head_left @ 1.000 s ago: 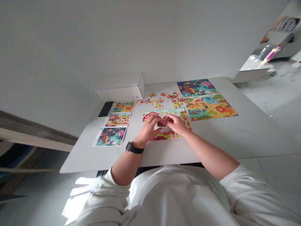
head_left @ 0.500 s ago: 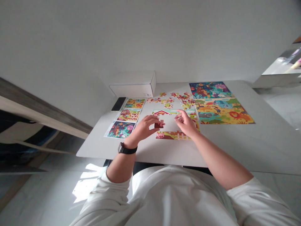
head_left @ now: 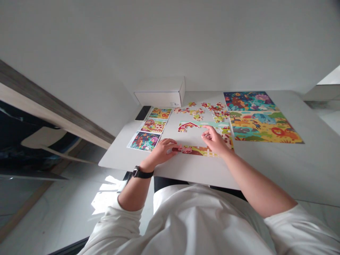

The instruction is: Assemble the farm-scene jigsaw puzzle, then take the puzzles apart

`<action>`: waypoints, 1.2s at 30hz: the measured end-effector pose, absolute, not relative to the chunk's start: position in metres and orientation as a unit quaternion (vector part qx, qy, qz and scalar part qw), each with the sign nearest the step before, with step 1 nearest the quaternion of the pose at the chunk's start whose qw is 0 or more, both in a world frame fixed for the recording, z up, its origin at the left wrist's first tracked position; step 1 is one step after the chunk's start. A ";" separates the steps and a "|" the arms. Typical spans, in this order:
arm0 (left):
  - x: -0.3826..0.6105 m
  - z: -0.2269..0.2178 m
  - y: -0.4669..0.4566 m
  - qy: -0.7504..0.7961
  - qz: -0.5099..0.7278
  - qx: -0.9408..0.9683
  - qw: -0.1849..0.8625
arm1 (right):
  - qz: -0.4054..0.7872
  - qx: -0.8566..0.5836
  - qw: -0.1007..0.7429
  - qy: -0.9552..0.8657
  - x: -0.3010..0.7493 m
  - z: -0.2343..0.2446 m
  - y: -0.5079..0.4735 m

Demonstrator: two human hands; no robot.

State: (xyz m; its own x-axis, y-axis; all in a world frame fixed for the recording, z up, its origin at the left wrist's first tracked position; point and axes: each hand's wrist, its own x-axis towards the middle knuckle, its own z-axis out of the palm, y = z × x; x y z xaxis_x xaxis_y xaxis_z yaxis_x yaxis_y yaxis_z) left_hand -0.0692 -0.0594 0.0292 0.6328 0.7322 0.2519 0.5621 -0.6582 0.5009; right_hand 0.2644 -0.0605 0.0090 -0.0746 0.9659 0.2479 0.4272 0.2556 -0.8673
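While pinching piece point(head_left: 179, 148) in left hand point(head_left: 163, 151) at eight o'clock of puzzle point(head_left: 199, 151), holding right hand point(head_left: 214, 141) slack, half-uncurled, at three.

Puzzle piece point(head_left: 175, 149): partly hidden by the left grip point(head_left: 163, 150)
Farm puzzle point(head_left: 198, 151): partly covered by the right grip point(head_left: 214, 141)
White box point(head_left: 158, 98): label too small to read
White shirt point(head_left: 196, 216): cut off by the bottom edge
Wood-grain board point(head_left: 53, 103): cut off by the left edge

On the table point(head_left: 255, 161), picture sheet point(head_left: 153, 125) left of the puzzle point(head_left: 198, 150), loose pieces point(head_left: 197, 115) behind, animal puzzles point(head_left: 261, 122) right.
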 end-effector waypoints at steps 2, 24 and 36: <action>-0.069 0.028 -0.059 0.366 0.212 0.888 0.181 | 0.308 -0.527 0.436 -0.662 0.266 0.009 -0.060; -0.064 0.033 -0.062 0.357 0.182 0.906 0.139 | 0.300 -0.538 0.419 -0.667 0.264 0.013 -0.063; -0.043 0.068 -0.025 0.313 0.192 0.922 0.123 | 0.290 -0.521 0.422 -0.683 0.263 0.015 -0.064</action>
